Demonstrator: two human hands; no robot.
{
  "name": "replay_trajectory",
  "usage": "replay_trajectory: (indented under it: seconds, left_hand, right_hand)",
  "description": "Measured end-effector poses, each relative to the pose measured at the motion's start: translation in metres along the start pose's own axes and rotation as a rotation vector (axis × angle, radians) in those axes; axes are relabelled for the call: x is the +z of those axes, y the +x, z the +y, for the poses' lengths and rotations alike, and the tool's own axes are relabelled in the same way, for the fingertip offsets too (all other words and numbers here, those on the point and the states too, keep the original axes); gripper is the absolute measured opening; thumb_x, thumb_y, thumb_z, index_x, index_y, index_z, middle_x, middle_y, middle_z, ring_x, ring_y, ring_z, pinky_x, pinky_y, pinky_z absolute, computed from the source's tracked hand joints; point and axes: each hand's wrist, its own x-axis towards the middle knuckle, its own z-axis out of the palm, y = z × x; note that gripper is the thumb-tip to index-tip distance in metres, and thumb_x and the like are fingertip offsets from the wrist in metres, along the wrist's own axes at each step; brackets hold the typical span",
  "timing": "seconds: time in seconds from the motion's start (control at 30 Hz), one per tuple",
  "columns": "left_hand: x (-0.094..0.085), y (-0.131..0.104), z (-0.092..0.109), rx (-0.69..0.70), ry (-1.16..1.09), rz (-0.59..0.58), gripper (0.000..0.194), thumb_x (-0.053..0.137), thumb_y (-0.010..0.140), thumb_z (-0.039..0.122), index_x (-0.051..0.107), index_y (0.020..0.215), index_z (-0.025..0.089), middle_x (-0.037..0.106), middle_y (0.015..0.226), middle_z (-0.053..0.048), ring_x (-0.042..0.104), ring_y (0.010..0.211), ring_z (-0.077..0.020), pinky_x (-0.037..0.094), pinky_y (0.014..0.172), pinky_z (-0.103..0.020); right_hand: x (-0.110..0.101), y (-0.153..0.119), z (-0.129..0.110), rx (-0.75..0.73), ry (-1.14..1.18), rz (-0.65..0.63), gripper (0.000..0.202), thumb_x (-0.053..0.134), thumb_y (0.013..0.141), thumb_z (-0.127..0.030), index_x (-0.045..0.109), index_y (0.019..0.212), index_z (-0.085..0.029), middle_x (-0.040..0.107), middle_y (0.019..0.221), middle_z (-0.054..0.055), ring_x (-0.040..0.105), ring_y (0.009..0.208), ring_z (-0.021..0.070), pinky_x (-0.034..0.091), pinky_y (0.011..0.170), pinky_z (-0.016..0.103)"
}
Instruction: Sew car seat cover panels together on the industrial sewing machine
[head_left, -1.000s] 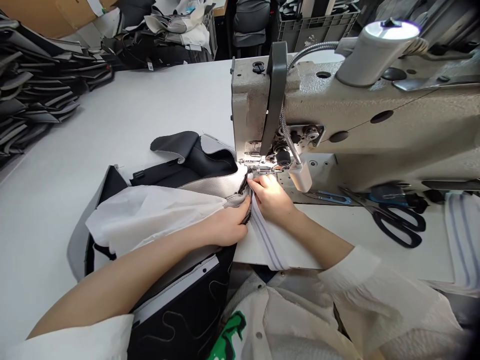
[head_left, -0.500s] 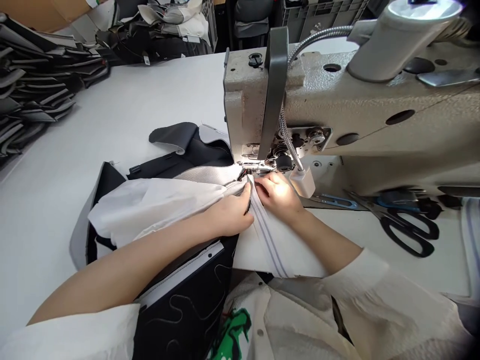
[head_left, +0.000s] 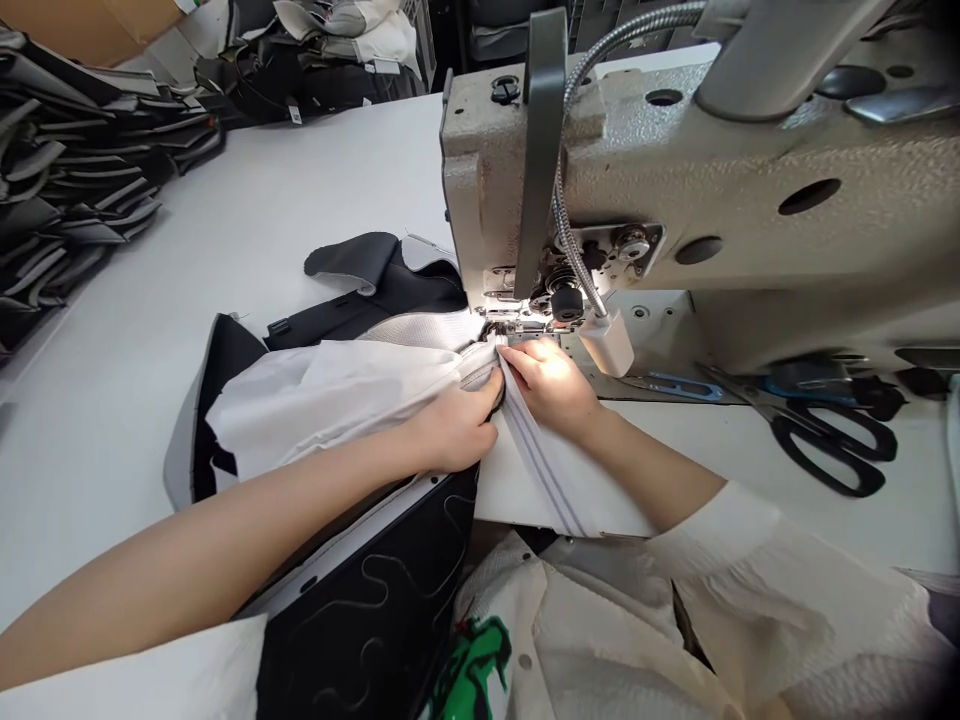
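Observation:
My left hand (head_left: 459, 428) is closed on the edge of a black and white fabric piece (head_left: 337, 390), its thumb pressed down just in front of the sewing machine's (head_left: 517, 200) presser foot. A white tape with bluish stripes (head_left: 538, 465) runs from the foot down over the table's front edge. The fingers of my right hand (head_left: 553, 388) are closed on that tape close to the foot, under the lamp light. Black quilted fabric (head_left: 375, 600) hangs from the same work towards my lap. The needle point itself is hard to make out.
Black-handled scissors (head_left: 829, 440) lie to the right, beside a small blue tool (head_left: 684, 387). A lamp head (head_left: 607, 343) hangs close above my right hand. Stacked fabric pieces (head_left: 67, 170) stand at the far left of the white table (head_left: 315, 180), with more (head_left: 315, 60) at the back.
The view has tilted a little. My right fingertips have moved slightly left, nearer the tape's edge. Both hands keep hold, and the fabric has shifted slightly towards the machine.

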Motion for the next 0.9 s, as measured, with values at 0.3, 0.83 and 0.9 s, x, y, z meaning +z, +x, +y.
replay_trajectory:
  seconds: [0.3,0.83,0.9]
  left_hand:
    - [-0.017,0.019,0.003,-0.014,-0.013,0.057,0.064,0.033,0.081,0.024,0.025,0.143,0.012,0.064,0.113,-0.014,0.062,0.099,-0.0276,0.047,0.077,-0.034]
    - [0.006,0.006,0.002,-0.01,0.075,0.137,0.061,0.039,0.08,0.03,0.032,0.139,0.016,0.068,0.097,-0.011,0.065,0.089,-0.0291,0.049,0.07,-0.036]
    - [0.004,0.01,0.001,0.004,0.09,0.152,0.059,0.039,0.08,0.03,0.034,0.137,0.014,0.068,0.095,-0.012,0.065,0.087,-0.0294,0.049,0.069,-0.037]
  right_hand:
    - [-0.004,0.0,0.009,0.036,0.003,0.112,0.032,0.042,0.089,-0.02,0.061,0.115,-0.014,0.061,0.095,0.01,0.054,0.088,0.0216,0.044,0.082,0.033]
    - [0.002,-0.007,0.004,-0.125,-0.077,0.108,0.027,0.039,0.092,-0.018,0.061,0.109,-0.015,0.064,0.098,0.01,0.054,0.086,0.0217,0.046,0.079,0.035]
    - [0.001,-0.006,0.006,-0.113,-0.1,0.121,0.027,0.041,0.092,-0.018,0.061,0.11,-0.015,0.064,0.098,0.009,0.054,0.085,0.0218,0.046,0.078,0.035]
